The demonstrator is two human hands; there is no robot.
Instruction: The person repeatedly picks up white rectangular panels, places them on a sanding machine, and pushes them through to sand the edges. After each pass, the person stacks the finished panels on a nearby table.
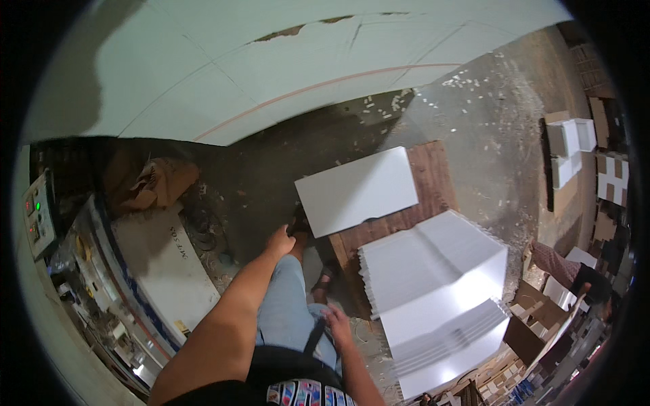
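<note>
Head view shows a white panel (pixel 357 193) askew on a brown table (pixel 433 176), its left end apparently overhanging, near a stack of white sheets (pixel 433 260). The left hand (pixel 279 242) is near that end, fingers curled; whether they grip the dark object (pixel 292 228) there cannot be told. The right hand (pixel 337 323), fingers loosely open, seems empty. A bump at the overhang could tip the panel; knocking the stack's uneven edge could make sheets slide.
</note>
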